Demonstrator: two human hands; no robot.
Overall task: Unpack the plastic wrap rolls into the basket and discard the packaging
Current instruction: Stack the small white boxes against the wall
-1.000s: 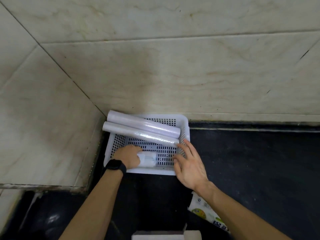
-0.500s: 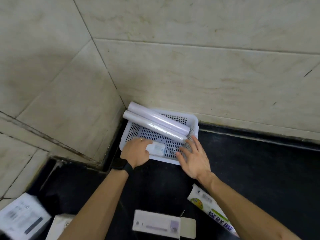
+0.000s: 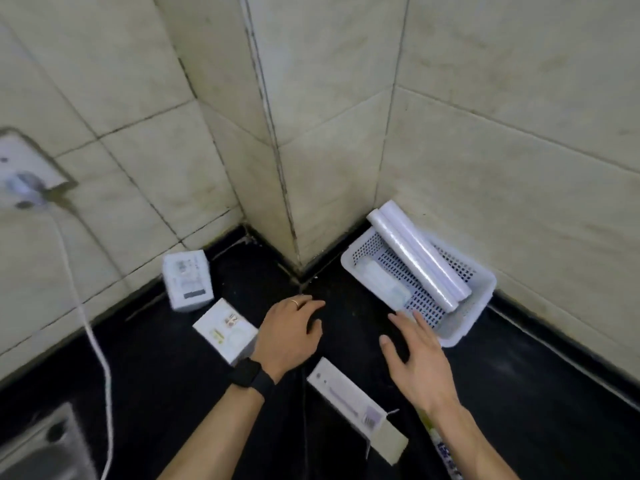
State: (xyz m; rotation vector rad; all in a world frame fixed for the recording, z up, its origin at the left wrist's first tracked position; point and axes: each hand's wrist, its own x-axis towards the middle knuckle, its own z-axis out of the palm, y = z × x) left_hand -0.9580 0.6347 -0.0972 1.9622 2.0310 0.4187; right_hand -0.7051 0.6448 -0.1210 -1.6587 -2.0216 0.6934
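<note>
Left hand palm down just above the dark surface, fingers loosely curled, gripping nothing; a ring on one finger, a black watch at the wrist. Right hand flat and wide, fingers straight and spread, likewise with nothing in it; fingertips at the near rim of the white perforated basket, contact with it impossible to tell.

Basket tucked against the tiled wall, to the right of the jutting corner. Inside it, two plastic wrap rolls side by side, touching along their length, laid diagonally, far ends poking up over the far rim toward the wall. Beside them on the basket floor, a small pale packet, blurred.

Just beside the left wrist, a white box; farther back near the wall, a second white box. Between the two forearms, a long flat white carton with an open end flap. Under the right forearm, a strip of printed packaging, mostly hidden.

At far left, a wall socket with a white cable hanging down, and a metal sink in the bottom corner.
</note>
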